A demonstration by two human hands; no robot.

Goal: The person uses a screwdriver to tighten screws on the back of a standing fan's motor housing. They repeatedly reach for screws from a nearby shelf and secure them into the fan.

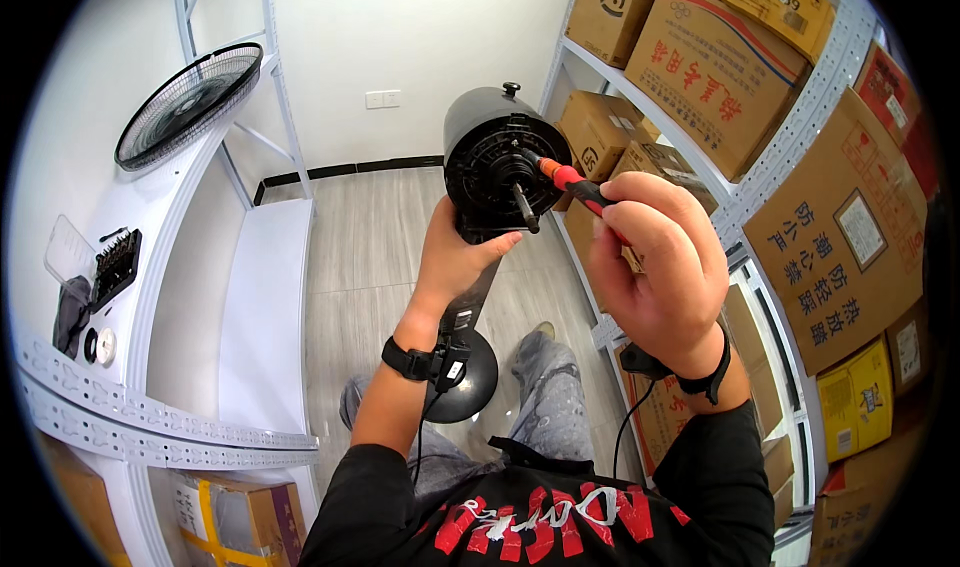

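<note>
A black pedestal fan stands before me, its motor housing (487,119) without grille or blades and its metal shaft (526,207) bare. My left hand (461,255) is wrapped round the fan's neck just under the housing, thumb toward the front. In my right hand (668,257) is a red and black screwdriver (574,181), gripped by its handle. The screwdriver's tip points at the front face of the motor beside the shaft; whether it sits in a screw is too small to tell. Below, the fan's round black base (462,377) rests on the floor near my feet.
On the left shelf (176,202) lie the fan's grille (190,102), a black bit set (116,267), a dark cloth-like bundle (72,312) and a white ring-shaped part (106,346). Racks at right hold several cardboard boxes (712,72). Another taped box (240,522) sits at lower left.
</note>
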